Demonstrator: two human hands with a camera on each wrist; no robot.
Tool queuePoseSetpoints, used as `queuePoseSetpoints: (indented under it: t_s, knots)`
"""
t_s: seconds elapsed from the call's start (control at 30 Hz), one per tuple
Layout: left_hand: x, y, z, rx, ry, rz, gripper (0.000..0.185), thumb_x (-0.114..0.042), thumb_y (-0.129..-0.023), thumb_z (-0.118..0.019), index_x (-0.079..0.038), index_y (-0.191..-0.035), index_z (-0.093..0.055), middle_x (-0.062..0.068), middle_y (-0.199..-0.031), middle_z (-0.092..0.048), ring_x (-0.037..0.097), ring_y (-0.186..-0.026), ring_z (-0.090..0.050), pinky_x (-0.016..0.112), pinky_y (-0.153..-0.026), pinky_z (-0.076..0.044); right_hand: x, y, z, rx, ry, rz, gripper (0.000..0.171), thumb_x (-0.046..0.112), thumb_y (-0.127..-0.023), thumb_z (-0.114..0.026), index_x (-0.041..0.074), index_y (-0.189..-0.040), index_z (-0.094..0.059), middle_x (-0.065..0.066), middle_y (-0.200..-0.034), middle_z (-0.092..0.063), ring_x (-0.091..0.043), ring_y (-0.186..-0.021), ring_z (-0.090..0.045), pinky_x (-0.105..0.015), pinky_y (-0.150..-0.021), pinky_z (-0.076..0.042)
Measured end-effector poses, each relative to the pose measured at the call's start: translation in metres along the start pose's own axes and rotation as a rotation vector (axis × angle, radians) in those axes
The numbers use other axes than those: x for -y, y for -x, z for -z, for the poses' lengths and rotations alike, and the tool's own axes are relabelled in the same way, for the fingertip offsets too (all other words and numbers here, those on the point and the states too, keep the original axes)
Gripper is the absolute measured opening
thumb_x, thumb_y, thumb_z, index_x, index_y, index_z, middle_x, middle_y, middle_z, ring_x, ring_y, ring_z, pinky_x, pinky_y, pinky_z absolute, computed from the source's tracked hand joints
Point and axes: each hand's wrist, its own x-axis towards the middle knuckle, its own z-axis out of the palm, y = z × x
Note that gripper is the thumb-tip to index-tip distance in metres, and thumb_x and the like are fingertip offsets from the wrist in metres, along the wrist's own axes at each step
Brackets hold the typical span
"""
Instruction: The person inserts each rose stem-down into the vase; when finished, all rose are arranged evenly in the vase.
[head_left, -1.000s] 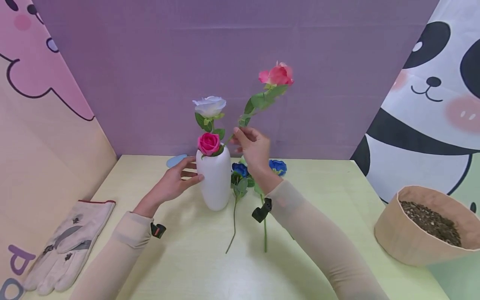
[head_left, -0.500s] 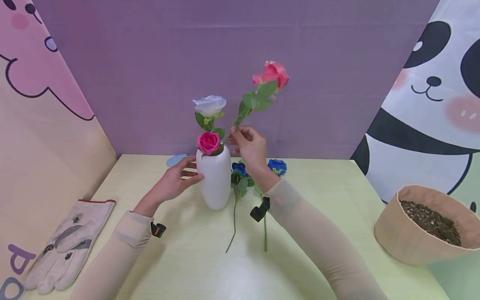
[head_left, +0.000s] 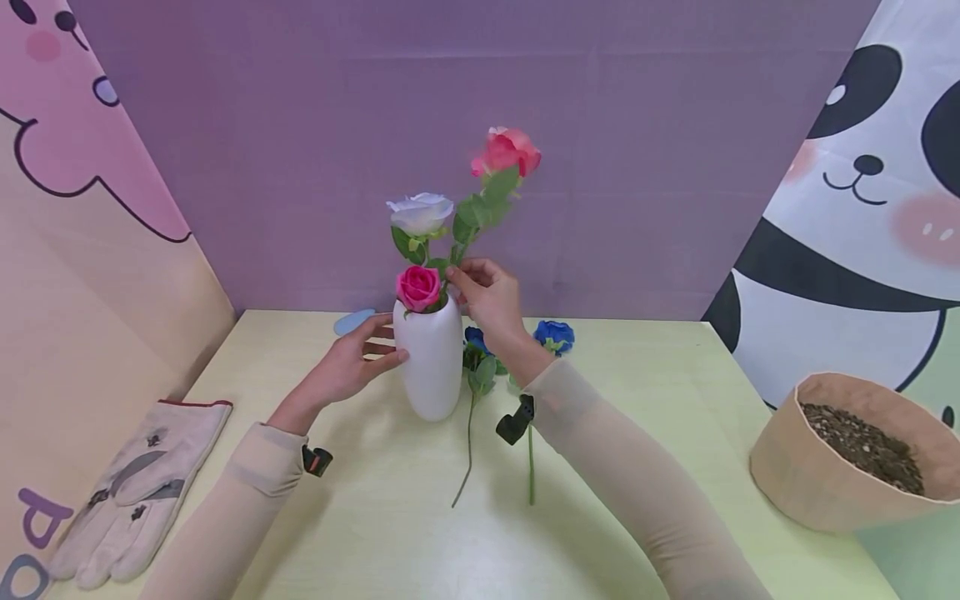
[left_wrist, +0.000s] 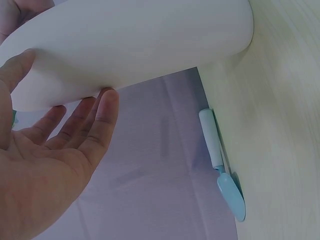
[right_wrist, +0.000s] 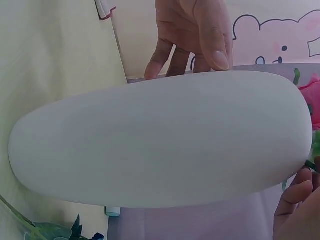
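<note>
While the left hand (head_left: 347, 363), fingers loosely spread, touches the upright vase (head_left: 431, 362) at its nine o'clock, the right hand (head_left: 491, 304), at its two, pinches the rose (head_left: 507, 153) by its stem, bloom leaning toward one.

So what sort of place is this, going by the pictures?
Probably a staged corner for gardening or flower arranging, judging by the white vase with flowers, the tan pot of dark soil, and the cartoon panda backdrop.
</note>
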Motion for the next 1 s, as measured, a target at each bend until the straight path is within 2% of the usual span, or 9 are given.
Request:
queuePoseSetpoints:
  t_s: [0.27, 0.47, 0.6, 0.87, 1.0]
  knots:
    - [0.0003, -0.0003, 0.0000, -0.003, 0.001, -0.003, 0.076, -0.043, -0.094, -0.068, -0.016, -0.154, -0.032, 0.015, -0.146, -0.049, 0.039, -0.130, -0.057, 0.051, -0.100, -0.055, 0.0012, -0.0004, -0.0001, -0.004, 0.023, 0.029, 0.020, 0.029, -0.095, -0.070, 0.013, -0.107, -0.070, 0.001, -0.097, -0.072, -0.013, -0.068, -0.054, -0.021, -0.052, -0.046]
    - [0.0017, -0.0010, 0.0000, -0.002, 0.004, -0.010, 0.074, -0.042, -0.094, -0.068, -0.015, -0.154, -0.033, 0.016, -0.145, -0.050, 0.039, -0.129, -0.057, 0.049, -0.100, -0.056, -0.0050, -0.0059, -0.0045, 0.013, 0.089, 0.020, 0.021, 0.028, -0.094, -0.071, 0.010, -0.103, -0.074, 0.002, -0.090, -0.067, -0.010, -0.071, -0.056, -0.019, -0.060, -0.054]
    - [0.0027, -0.0013, -0.0002, 0.002, 0.008, -0.015, 0.073, -0.041, -0.094, -0.069, -0.015, -0.153, -0.033, 0.016, -0.145, -0.050, 0.039, -0.128, -0.058, 0.048, -0.099, -0.056, -0.0074, -0.0066, -0.0069, 0.015, 0.126, 0.004, 0.021, 0.026, -0.094, -0.071, 0.009, -0.105, -0.076, 0.002, -0.090, -0.066, -0.008, -0.072, -0.057, -0.018, -0.060, -0.051]
    - [0.0019, -0.0009, 0.0003, 0.001, 0.005, -0.021, 0.073, -0.040, -0.094, -0.069, -0.015, -0.153, -0.033, 0.016, -0.145, -0.050, 0.039, -0.127, -0.058, 0.049, -0.099, -0.056, -0.0037, -0.0052, -0.0061, 0.021, 0.102, -0.031, 0.021, 0.026, -0.097, -0.068, 0.012, -0.110, -0.074, 0.001, -0.093, -0.065, -0.007, -0.074, -0.059, -0.018, -0.062, -0.055]
    - [0.0024, -0.0009, 0.0001, -0.001, 0.004, -0.026, 0.072, -0.039, -0.095, -0.068, -0.015, -0.153, -0.033, 0.016, -0.144, -0.051, 0.039, -0.127, -0.059, 0.048, -0.099, -0.057, -0.0030, -0.0059, -0.0058, 0.034, 0.126, -0.034, 0.020, 0.026, -0.097, -0.067, 0.012, -0.109, -0.074, 0.001, -0.093, -0.065, -0.008, -0.075, -0.058, -0.020, -0.063, -0.055]
